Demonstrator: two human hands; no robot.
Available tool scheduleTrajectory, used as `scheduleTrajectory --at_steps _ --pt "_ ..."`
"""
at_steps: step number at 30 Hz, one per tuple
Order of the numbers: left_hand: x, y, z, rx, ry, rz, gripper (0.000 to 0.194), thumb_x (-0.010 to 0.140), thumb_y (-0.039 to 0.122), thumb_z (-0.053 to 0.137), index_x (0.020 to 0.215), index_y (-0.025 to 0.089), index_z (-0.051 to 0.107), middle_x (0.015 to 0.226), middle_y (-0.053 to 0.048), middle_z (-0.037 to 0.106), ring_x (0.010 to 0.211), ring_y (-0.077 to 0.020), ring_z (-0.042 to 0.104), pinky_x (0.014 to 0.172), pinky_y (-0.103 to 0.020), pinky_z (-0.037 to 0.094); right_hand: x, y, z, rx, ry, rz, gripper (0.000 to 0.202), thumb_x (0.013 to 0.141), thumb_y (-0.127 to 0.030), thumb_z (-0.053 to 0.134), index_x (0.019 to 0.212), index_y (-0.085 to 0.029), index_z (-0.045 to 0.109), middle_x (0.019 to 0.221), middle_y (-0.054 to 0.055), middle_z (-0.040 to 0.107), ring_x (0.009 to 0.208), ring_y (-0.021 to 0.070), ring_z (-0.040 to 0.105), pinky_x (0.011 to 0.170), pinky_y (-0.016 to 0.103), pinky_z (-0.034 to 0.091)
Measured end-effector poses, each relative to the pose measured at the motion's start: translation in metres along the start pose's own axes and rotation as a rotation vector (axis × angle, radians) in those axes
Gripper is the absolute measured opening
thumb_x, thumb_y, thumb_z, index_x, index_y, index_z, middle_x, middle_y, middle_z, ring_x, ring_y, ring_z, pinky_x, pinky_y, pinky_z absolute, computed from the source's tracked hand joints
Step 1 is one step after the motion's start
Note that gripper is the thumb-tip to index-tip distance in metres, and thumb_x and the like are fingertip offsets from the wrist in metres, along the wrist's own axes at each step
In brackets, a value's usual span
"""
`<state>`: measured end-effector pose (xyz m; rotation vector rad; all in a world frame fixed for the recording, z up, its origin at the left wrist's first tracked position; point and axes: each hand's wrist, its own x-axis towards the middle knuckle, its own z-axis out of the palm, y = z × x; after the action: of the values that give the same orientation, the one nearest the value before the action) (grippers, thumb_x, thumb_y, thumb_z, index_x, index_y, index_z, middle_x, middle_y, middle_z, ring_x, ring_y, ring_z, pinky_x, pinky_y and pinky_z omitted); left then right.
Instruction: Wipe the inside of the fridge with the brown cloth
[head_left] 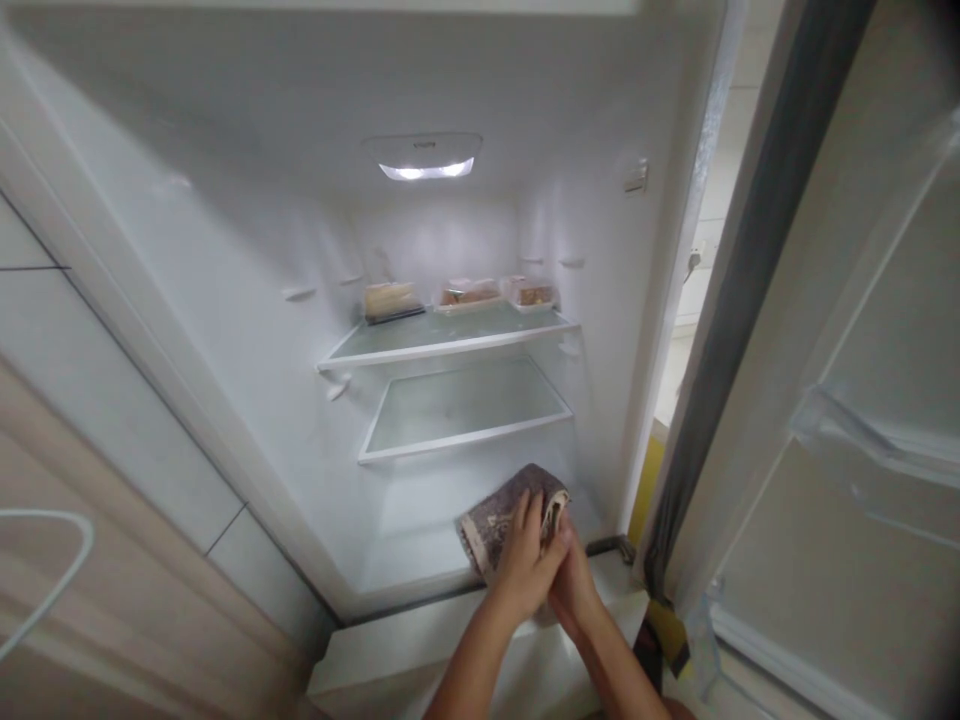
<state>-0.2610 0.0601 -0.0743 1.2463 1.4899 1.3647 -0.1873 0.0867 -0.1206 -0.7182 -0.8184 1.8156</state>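
Observation:
A folded brown patterned cloth (491,515) with a pale edge is held in front of the refrigerator's lower opening. My left hand (523,562) lies over its near side, fingers bent against the fabric. Close beside it, my right hand (574,575) grips the cloth's right end, with most of its fingers hidden behind the cloth and the left hand. Both hands are near the refrigerator floor (416,530), below two glass shelves. The upper glass shelf (442,335) bears several wrapped food packs, and the lower glass shelf (465,405) sits tilted in view beneath it.
The refrigerator door (840,300) stands open on the right, with a clear door bin (870,440). A lit lamp (425,165) is at the top. White drawer fronts (397,650) lie below the opening. A tiled wall (112,370) runs along the left.

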Motion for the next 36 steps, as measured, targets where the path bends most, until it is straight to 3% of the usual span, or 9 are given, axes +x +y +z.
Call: scheduleTrajectory --at_steps 3,7,10,14,16,19,24,29,36 --pt "-0.003 0.005 0.013 -0.048 0.024 -0.008 0.058 0.082 0.046 0.067 0.134 0.022 0.06 0.162 -0.01 0.035 0.153 -0.0254 0.024 0.127 -0.039 0.007 -0.006 -0.003 0.0 0.095 0.024 0.017 0.073 0.081 -0.077 0.041 0.132 -0.026 0.058 0.134 0.008 0.066 0.126 0.0242 0.06 0.102 0.042 0.052" --pt "-0.009 0.014 -0.006 -0.021 -0.054 0.061 0.041 0.088 0.047 0.058 0.122 0.025 0.07 0.147 -0.009 0.055 0.141 -0.026 0.044 0.124 -0.041 0.024 -0.01 -0.023 -0.004 -0.031 0.196 -0.081 0.071 0.071 -0.058 0.071 0.131 -0.022 0.057 0.124 0.008 0.07 0.121 0.0273 0.062 0.106 0.044 0.049" --pt "-0.017 0.002 -0.046 0.089 0.041 0.081 0.033 0.089 0.044 0.058 0.114 0.028 0.073 0.129 -0.007 0.069 0.126 -0.0254 0.057 0.117 -0.041 0.035 -0.004 -0.051 -0.005 -0.339 0.234 -0.236 0.062 0.078 -0.051 0.064 0.129 -0.017 0.058 0.123 0.012 0.07 0.116 0.0286 0.063 0.108 0.048 0.046" --pt "-0.037 -0.046 -0.118 0.503 0.375 0.134 0.03 0.083 0.038 0.064 0.108 0.025 0.074 0.119 -0.011 0.072 0.118 -0.0306 0.062 0.114 -0.05 0.039 0.003 -0.064 0.002 -1.042 -0.044 -0.579 0.056 0.083 -0.025 0.049 0.14 -0.022 0.053 0.152 0.009 0.049 0.141 0.0254 0.043 0.122 0.047 0.028" --pt "-0.051 -0.074 -0.148 0.725 0.466 0.206 0.032 0.083 0.036 0.061 0.107 0.021 0.074 0.117 -0.016 0.072 0.115 -0.0338 0.064 0.109 -0.054 0.044 0.004 -0.053 0.007 -1.398 -0.185 -0.514 0.062 0.08 -0.024 0.052 0.142 -0.023 0.052 0.158 0.009 0.041 0.147 0.0304 0.033 0.124 0.053 0.021" --pt "-0.072 -0.108 -0.173 1.033 0.491 0.336 0.035 0.087 0.035 0.055 0.114 0.018 0.07 0.121 -0.017 0.071 0.116 -0.0349 0.063 0.104 -0.057 0.047 0.004 -0.033 0.014 -1.687 -0.339 -0.305 0.063 0.081 -0.044 0.058 0.14 -0.022 0.054 0.157 0.012 0.041 0.147 0.0393 0.031 0.121 0.063 0.018" --pt "-0.095 -0.132 -0.179 1.267 0.444 0.48 0.044 0.088 0.029 0.055 0.131 0.02 0.059 0.136 -0.015 0.063 0.128 -0.0324 0.056 0.109 -0.055 0.045 0.02 -0.03 0.023 -1.731 -0.182 -0.399 0.049 0.094 -0.037 0.034 0.131 -0.019 0.06 0.142 0.011 0.058 0.132 0.0271 0.051 0.115 0.045 0.036" --pt "-0.1 -0.136 -0.181 1.278 0.422 0.484 0.053 0.088 0.025 0.054 0.141 0.025 0.049 0.143 -0.012 0.058 0.135 -0.0304 0.051 0.11 -0.052 0.045 0.045 -0.02 0.015 -1.894 -0.21 -0.331 0.063 0.092 -0.051 0.038 0.146 -0.019 0.046 0.16 0.015 0.036 0.148 0.0382 0.029 0.12 0.061 0.016" --pt "-0.095 -0.136 -0.186 1.273 0.434 0.552 0.054 0.085 0.019 0.056 0.138 0.026 0.053 0.137 -0.008 0.064 0.129 -0.0284 0.057 0.108 -0.046 0.046 0.049 0.001 0.011 -1.945 -0.251 -0.312 0.072 0.092 -0.061 0.03 0.149 -0.018 0.041 0.161 0.018 0.031 0.149 0.0421 0.024 0.119 0.064 0.012"
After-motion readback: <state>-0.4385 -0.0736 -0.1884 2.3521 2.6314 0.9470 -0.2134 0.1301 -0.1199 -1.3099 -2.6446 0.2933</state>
